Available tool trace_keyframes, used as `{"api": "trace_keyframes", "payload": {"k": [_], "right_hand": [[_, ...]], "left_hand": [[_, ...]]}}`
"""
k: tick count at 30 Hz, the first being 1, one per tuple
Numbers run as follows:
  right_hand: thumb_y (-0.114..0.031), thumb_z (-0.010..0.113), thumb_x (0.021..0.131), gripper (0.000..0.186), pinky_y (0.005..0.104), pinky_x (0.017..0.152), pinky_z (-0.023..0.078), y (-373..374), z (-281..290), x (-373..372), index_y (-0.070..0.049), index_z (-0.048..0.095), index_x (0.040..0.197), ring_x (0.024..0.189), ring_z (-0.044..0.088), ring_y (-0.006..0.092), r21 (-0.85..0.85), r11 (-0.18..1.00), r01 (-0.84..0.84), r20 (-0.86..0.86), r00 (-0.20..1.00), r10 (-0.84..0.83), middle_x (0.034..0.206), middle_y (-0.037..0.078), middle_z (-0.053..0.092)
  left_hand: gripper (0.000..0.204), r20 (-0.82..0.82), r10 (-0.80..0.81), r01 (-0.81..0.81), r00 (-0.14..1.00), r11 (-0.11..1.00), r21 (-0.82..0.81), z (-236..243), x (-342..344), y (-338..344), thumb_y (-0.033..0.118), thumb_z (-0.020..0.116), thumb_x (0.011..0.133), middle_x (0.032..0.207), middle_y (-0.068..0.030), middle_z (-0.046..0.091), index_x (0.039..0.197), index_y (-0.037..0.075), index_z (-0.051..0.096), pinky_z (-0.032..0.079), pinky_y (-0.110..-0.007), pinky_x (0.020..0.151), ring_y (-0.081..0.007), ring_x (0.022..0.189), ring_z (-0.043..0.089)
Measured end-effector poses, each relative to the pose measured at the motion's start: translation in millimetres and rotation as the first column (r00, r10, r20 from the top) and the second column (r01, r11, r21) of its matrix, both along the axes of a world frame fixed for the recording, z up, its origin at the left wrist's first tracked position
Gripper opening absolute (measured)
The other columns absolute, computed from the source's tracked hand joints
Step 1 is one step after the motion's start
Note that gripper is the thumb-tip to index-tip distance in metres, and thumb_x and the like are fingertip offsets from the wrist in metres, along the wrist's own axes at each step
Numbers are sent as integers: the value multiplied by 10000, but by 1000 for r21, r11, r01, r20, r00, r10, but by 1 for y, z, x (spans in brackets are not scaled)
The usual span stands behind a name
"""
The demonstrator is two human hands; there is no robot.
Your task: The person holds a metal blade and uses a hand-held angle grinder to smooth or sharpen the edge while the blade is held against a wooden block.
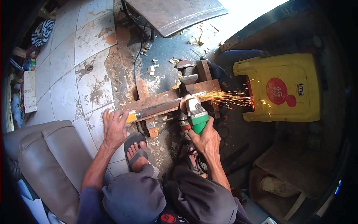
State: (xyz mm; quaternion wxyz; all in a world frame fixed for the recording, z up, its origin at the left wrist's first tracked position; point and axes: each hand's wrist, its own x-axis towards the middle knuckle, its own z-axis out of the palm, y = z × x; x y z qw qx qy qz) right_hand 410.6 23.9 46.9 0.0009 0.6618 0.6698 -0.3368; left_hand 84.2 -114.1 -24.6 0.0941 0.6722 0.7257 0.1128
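Observation:
My left hand (pixel 115 130) grips the yellow handle (pixel 130 117) of a long metal tool (pixel 151 111) lying along a wooden plank (pixel 143 101). My right hand (pixel 205 140) holds a green angle grinder (pixel 197 121), its disc (pixel 184 103) against the metal tool's right part. A spray of sparks (pixel 225 98) streams rightward from the contact. Just beyond the disc, a metal clamp (pixel 188 78) stands on the plank. My sandaled feet (pixel 136 153) are below, between me and the plank.
A padded cushion (pixel 52 156) is at left beside white tiles (pixel 63 74). A metal plate (pixel 179 15) stands at the top, near scattered offcuts (pixel 151 69) and a cable (pixel 135 63). A yellow plastic panel (pixel 291 71) is at right, above a dark wooden board (pixel 283 168).

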Motion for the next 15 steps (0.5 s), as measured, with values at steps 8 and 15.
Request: {"api": "trace_keyframes", "payload": {"k": [8, 15], "right_hand": [[-409, 799, 847, 773, 612, 849, 553, 5, -2, 4, -6, 433, 1395, 950, 725, 554, 0, 1000, 28, 31, 999, -28, 1009, 332, 753], [-382, 789, 837, 769, 611, 865, 548, 5, -2, 12, -16, 427, 1409, 979, 713, 560, -16, 998, 64, 44, 997, -64, 1038, 346, 744]], "left_hand": [[611, 5, 1, 0, 1000, 1000, -3, -2, -2, 4, 63, 781, 813, 1180, -146, 620, 1402, 36, 623, 267, -607, 1225, -314, 1185, 596], [615, 18, 6, -6, 1000, 1000, 4, -1, -1, 4, 48, 776, 808, 1200, -150, 625, 1404, 41, 623, 263, -606, 1234, -325, 1187, 596]]}}
